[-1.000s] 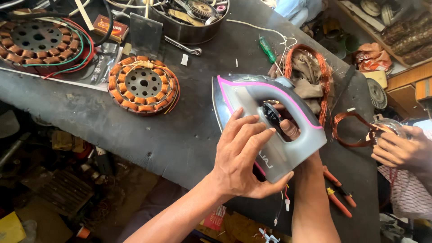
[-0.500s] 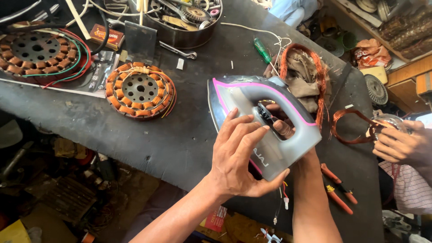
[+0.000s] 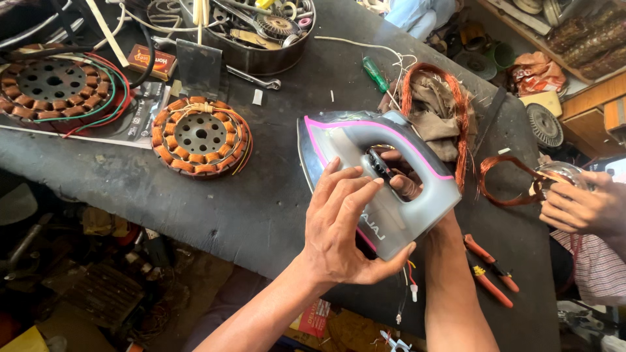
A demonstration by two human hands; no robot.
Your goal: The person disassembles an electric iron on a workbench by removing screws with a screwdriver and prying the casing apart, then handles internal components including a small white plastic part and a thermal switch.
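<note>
A grey clothes iron (image 3: pixel 424 199) with pink trim is held just above the dark workbench (image 3: pixel 274 195), its nose pointing left. My left hand (image 3: pixel 342 225) grips the iron's near side, fingers spread over the body beside the handle. My right hand (image 3: pixel 399 177) comes up from behind the rear of the iron, and its fingers show inside the handle opening, next to a black control. Short loose wires (image 3: pixel 407 290) hang from the iron's rear end.
A copper-wound stator (image 3: pixel 199 133) lies left of the iron, a larger one (image 3: pixel 52 85) at far left. A metal bowl of tools (image 3: pixel 261 32), a green screwdriver (image 3: pixel 375 73), a copper coil on cloth (image 3: pixel 443 107) and orange pliers (image 3: pixel 489 270) surround it. Another person's hands (image 3: pixel 580 205) work at right.
The iron has shifted and turned slightly in both hands. My left fingers have crept up toward the handle. Both hands keep their hold.
</note>
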